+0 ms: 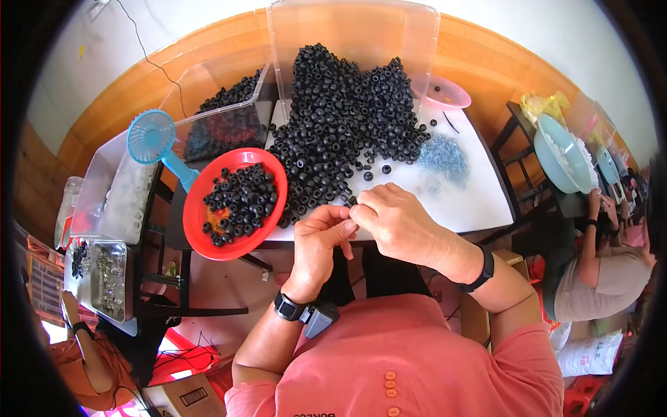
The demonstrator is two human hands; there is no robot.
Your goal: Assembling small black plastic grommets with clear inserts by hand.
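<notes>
Just over the table's near edge, my two hands meet with their fingertips close together. A small black plastic part (351, 201) shows between them, mostly covered by the fingers. My left hand (321, 240) is closed in a pinch at that part. Bent over it from the other side, my right hand (397, 219) is closed too, and its fingers hide what they grip. Beyond the hands spreads a big heap of round black plastic parts with holes (326, 118). A red bowl (196, 233) with more such parts stands left of my left hand.
Small clear bluish pieces (443, 163) lie on the white tabletop (479, 201). A clear bin (354, 28) lies tipped behind the heap, beside a pink dish (451, 94). At left are a blue handheld fan (151, 137) and more bins. Other people sit on both sides.
</notes>
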